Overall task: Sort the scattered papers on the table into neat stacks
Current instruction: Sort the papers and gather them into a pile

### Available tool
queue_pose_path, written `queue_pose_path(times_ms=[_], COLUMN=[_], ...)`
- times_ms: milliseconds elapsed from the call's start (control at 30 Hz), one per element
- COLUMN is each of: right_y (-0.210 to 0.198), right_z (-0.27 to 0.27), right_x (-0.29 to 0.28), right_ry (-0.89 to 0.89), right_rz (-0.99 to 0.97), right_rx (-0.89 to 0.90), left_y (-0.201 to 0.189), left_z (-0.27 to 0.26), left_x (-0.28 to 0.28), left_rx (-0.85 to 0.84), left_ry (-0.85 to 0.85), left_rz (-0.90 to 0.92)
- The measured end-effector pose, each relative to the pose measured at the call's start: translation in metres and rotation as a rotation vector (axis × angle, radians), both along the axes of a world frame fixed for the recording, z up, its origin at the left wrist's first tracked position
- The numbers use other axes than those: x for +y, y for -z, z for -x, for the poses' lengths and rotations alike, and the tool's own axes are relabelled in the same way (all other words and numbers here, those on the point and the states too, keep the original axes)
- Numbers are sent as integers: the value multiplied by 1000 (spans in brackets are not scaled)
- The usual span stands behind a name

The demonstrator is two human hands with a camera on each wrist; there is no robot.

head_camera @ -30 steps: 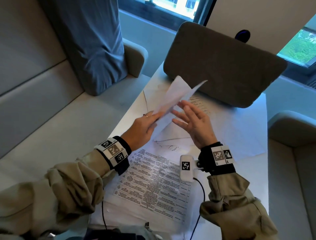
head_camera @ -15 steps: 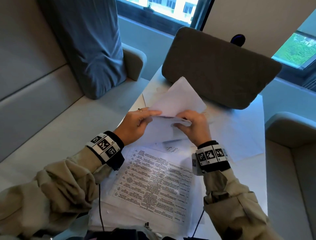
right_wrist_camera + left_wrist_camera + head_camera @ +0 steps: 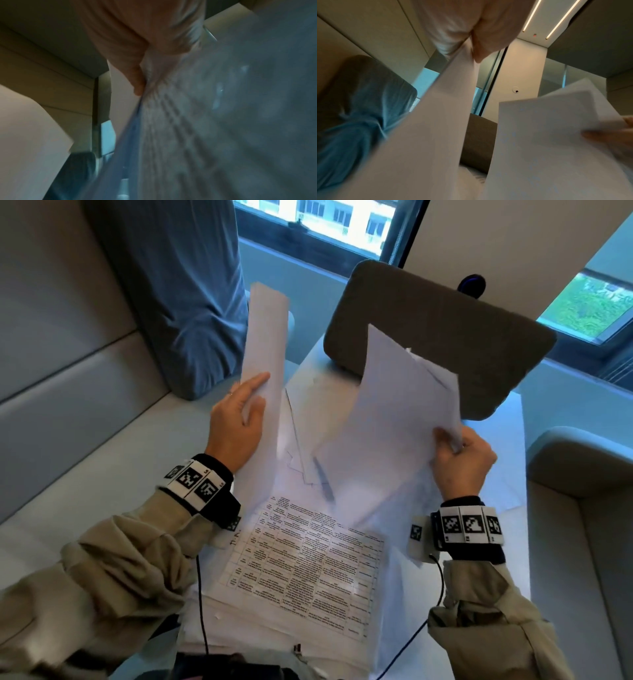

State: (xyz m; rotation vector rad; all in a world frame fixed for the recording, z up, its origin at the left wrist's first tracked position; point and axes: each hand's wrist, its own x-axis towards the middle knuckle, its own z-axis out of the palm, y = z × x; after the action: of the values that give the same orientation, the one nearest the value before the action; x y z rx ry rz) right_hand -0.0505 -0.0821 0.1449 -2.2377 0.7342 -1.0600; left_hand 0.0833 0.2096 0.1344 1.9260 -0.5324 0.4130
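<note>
And the bundle splits: half a second back both hands were together on one clump of white sheets low over the worktop, and now they are apart, each with its own share lifted up. The left hand (image 3: 236,422) has its grip closed on a narrow, upright white sheet of paper (image 3: 263,344), thumb laid along the near face and fingers hidden behind it; from the left wrist view that sheet rises as a long pale band straight out of the grip. The right hand (image 3: 460,460) pinches the lower right corner of a fanned batch of white printed sheets (image 3: 397,412), several edges showing above the grip, the batch leaning up and to the left of it. I read this as the sorting step proper: one page peeled off from the rest, ready to go to its own stack. Below and between the two grips the white worktop (image 3: 493,460) carries loose, overlapping blank sheets (image 3: 301,440), and nearer the body a thick stack topped by a printed table page (image 3: 305,563). That stack looks fairly square; the loose sheets are not yet sorted. No trays, boxes or folders are visible.
</note>
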Motion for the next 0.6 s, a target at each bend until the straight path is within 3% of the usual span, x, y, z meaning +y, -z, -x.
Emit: queue_pose_path(times_ms=[233,367,467,600], right_y=[-9,-15,-23,-22], right_z=[-6,-6,0,4], right_x=[56,85,101,101], right_ry=[-222,-408,-668,-936], right_rz=[-125,-404,-512,-809], right_rx=[-76,-89,10,208], left_y=[-6,-8,-9,-7], left_z=[41,59,69,68], left_x=[-39,-52,-55,-46], left_rx=[72,211,228,324], left_ry=[194,306,361,412], left_rz=[-80,-163,-147,-74])
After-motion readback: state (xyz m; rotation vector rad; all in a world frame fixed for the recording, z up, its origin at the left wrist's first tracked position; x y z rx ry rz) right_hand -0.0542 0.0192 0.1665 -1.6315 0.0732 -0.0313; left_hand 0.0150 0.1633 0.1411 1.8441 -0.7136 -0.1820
